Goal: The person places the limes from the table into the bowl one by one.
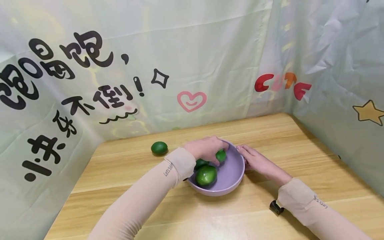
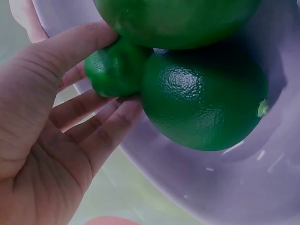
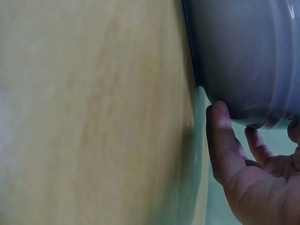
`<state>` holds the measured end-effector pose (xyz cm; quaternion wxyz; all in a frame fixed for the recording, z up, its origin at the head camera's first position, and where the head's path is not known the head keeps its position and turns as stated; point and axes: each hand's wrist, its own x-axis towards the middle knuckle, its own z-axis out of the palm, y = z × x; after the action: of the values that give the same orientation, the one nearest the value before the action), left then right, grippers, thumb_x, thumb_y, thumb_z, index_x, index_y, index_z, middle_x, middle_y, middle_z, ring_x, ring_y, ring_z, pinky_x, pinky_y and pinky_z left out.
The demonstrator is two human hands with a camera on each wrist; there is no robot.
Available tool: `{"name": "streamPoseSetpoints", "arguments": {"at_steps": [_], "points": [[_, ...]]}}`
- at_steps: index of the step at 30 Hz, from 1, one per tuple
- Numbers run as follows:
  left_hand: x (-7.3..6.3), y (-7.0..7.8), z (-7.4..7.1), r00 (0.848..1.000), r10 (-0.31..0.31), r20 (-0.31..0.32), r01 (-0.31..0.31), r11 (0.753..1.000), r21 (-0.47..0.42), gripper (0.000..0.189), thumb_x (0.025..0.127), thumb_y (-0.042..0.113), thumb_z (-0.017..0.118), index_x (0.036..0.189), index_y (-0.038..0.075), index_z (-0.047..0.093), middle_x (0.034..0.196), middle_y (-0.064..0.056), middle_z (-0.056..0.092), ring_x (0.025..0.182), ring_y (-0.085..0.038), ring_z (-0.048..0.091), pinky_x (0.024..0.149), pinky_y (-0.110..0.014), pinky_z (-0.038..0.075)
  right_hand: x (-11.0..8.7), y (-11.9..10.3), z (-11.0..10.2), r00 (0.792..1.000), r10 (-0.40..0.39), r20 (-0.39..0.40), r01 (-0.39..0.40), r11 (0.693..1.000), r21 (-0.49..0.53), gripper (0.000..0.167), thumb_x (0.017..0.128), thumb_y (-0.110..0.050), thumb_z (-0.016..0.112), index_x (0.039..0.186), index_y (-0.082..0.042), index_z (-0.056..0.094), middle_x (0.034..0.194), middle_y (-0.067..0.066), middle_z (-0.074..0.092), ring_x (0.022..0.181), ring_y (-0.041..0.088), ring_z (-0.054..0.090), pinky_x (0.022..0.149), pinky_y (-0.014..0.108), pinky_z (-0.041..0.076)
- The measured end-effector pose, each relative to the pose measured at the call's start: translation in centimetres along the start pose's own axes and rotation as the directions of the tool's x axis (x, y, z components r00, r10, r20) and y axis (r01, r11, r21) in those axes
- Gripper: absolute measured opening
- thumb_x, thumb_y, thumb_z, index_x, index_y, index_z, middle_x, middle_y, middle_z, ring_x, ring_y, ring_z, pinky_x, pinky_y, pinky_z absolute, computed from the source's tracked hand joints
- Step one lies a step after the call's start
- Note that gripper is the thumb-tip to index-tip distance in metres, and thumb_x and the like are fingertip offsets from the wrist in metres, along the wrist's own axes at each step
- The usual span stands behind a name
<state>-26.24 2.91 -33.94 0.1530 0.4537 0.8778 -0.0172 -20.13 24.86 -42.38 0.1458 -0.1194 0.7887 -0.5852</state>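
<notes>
Left hand [image 1: 206, 148] pinched the small green fruit [image 1: 221, 155] inside the purple bowl [image 1: 232, 170], thumb and fingers clamped on it from opposite sides. Large green fruit [image 1: 206, 176] and half-hidden green fruit [image 1: 201, 163] lay just beside those fingers, same bowl. Right hand [image 1: 254, 159] gripped the bowl's side, fingertips on the outer wall. Lone green fruit [image 1: 159, 148] sat on the wooden table [image 1: 126, 173], well left of the left fingers.

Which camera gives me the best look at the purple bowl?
The head view: it shows most of the purple bowl, inside and rim, though the left hand hides some. The left wrist view shows part of its inside behind green fruits; the right wrist view, only its outer wall.
</notes>
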Motion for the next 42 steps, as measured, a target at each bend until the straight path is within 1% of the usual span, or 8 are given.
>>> {"name": "streamPoseSetpoints", "arguments": {"at_steps": [6,9,18,25,29,32,38,42], "points": [[-0.2,0.3,0.0,0.999,-0.016,0.029,0.016,1.000,0.018,0.040,0.092,0.026,0.088,0.125,0.016,0.068,0.115,0.002,0.071,0.101,-0.011,0.062,0.092,-0.024,0.053,0.0,0.0,0.1,1.000,0.000,0.008,0.000,1.000,0.001,0.060,0.119,-0.037,0.029,0.154,0.011,0.036,0.148,0.038,0.048,0.131,0.043,0.062,0.101,0.049,0.062],[-0.3,0.4,0.0,0.999,-0.027,0.040,0.026,1.000,0.015,0.041,0.092,0.026,0.088,0.127,0.016,0.068,0.117,0.001,0.071,0.101,-0.011,0.062,0.091,-0.024,0.053,0.0,-0.1,0.1,1.000,0.012,0.009,-0.012,1.000,-0.002,0.060,0.119,-0.038,0.029,0.155,0.010,0.036,0.150,0.036,0.048,0.133,0.042,0.061,0.102,0.048,0.061],[-0.7,0.6,-0.1,0.998,-0.045,0.038,0.045,0.999,-0.015,0.039,0.094,0.024,0.086,0.128,0.017,0.069,0.120,0.002,0.071,0.100,-0.012,0.062,0.091,-0.025,0.052,0.0,0.0,0.2,1.000,0.010,0.003,-0.010,1.000,-0.005,0.059,0.119,-0.037,0.030,0.152,0.011,0.037,0.146,0.035,0.050,0.129,0.039,0.063,0.101,0.048,0.061],[-0.8,0.6,-0.2,0.998,-0.036,0.042,0.036,0.999,0.005,0.040,0.095,0.024,0.085,0.131,0.016,0.070,0.124,0.001,0.072,0.103,-0.012,0.062,0.094,-0.025,0.053,-0.1,0.0,0.1,1.000,0.013,0.001,-0.013,1.000,-0.014,0.060,0.119,-0.038,0.030,0.153,0.011,0.036,0.145,0.035,0.050,0.127,0.037,0.063,0.101,0.048,0.062],[-0.9,0.4,-0.4,0.999,-0.032,0.044,0.031,0.999,0.013,0.041,0.096,0.026,0.084,0.133,0.015,0.069,0.127,0.000,0.072,0.105,-0.012,0.062,0.097,-0.026,0.053,0.0,0.1,0.1,1.000,0.012,-0.007,-0.012,1.000,-0.016,0.059,0.119,-0.037,0.030,0.152,0.012,0.037,0.144,0.036,0.050,0.126,0.037,0.064,0.100,0.048,0.062],[-1.1,0.1,-0.6,0.999,-0.024,0.034,0.024,1.000,0.013,0.044,0.096,0.027,0.083,0.136,0.014,0.068,0.130,-0.002,0.072,0.109,-0.013,0.062,0.099,-0.028,0.053,0.0,0.1,0.1,1.000,0.008,-0.013,-0.009,1.000,-0.017,0.058,0.119,-0.036,0.030,0.152,0.012,0.037,0.144,0.037,0.050,0.126,0.038,0.064,0.100,0.049,0.062],[-1.8,-0.7,-1.1,1.000,-0.009,0.001,0.009,1.000,-0.007,0.047,0.096,0.023,0.083,0.138,0.010,0.068,0.131,-0.007,0.072,0.112,-0.019,0.063,0.100,-0.032,0.053,-0.1,0.0,0.1,1.000,0.002,-0.013,-0.003,1.000,-0.022,0.058,0.119,-0.035,0.030,0.153,0.012,0.037,0.147,0.039,0.048,0.129,0.044,0.063,0.100,0.050,0.062],[-2.3,-1.4,-1.2,1.000,-0.018,-0.019,0.018,1.000,-0.017,0.046,0.096,0.022,0.083,0.138,0.011,0.068,0.135,-0.007,0.072,0.116,-0.020,0.062,0.103,-0.033,0.052,-0.2,-0.1,0.2,1.000,0.000,-0.019,-0.001,1.000,-0.025,0.057,0.119,-0.034,0.030,0.152,0.012,0.037,0.144,0.038,0.049,0.126,0.041,0.064,0.099,0.049,0.062]]}}
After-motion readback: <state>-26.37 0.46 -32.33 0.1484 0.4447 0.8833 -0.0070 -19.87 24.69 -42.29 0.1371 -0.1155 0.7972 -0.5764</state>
